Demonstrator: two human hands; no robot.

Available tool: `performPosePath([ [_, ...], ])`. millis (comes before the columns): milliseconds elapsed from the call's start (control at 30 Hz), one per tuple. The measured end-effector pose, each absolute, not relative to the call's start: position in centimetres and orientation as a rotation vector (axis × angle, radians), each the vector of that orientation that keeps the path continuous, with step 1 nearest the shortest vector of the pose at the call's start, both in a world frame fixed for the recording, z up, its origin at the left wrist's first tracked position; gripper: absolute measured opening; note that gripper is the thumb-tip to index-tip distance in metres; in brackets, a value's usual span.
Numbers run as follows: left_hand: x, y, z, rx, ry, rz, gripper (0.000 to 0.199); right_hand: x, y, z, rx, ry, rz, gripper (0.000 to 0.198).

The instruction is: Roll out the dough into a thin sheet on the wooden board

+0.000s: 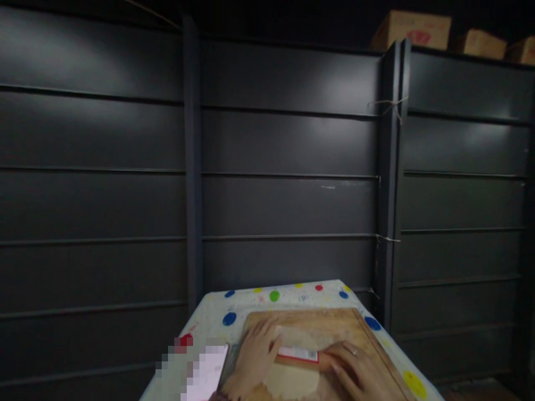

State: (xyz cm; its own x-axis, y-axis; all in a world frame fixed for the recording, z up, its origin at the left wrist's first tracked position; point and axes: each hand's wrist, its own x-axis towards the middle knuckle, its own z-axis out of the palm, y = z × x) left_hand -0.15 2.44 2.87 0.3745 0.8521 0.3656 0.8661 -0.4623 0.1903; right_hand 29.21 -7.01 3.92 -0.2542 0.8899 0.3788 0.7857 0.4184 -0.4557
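Note:
A pale, flat round of dough (pixel 292 383) lies on a wooden cutting board (pixel 321 318). Across its upper part sits a small flat box (pixel 297 353) with a white face, red edging and a barcode. My right hand (pixel 361 367) grips the box at its right end, with fingers bent. On the other side my left hand (pixel 256 353) rests on the board and the dough's left edge, fingers stretched forward. The left end of the box is close to that hand; whether they touch I cannot tell.
The board stands on a table with a white, dotted cloth (pixel 288 295). A phone (pixel 211 370) with a lit screen, partly blurred out, is left of my left hand. A dark panelled wall (pixel 288 206) rises behind the table. Cardboard boxes (pixel 418 30) sit high at the right.

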Motion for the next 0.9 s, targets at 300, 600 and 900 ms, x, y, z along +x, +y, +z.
performPosePath([
  [300,-0.2,0.2,2.9,-2.547,-1.691,-0.575,0.053,25.1,-1.3,1.5,-1.666,-2.121,-0.522,0.047],
  [600,-1.9,-4.5,0.8,-2.500,-1.554,-0.726,0.056,26.1,-2.2,-3.6,-1.476,-2.165,-0.508,0.048],
  [900,-2.2,-4.4,1.7,-2.568,-1.568,-0.704,0.057,25.8,-1.4,-3.8,-1.549,-2.194,-0.602,0.048],
])
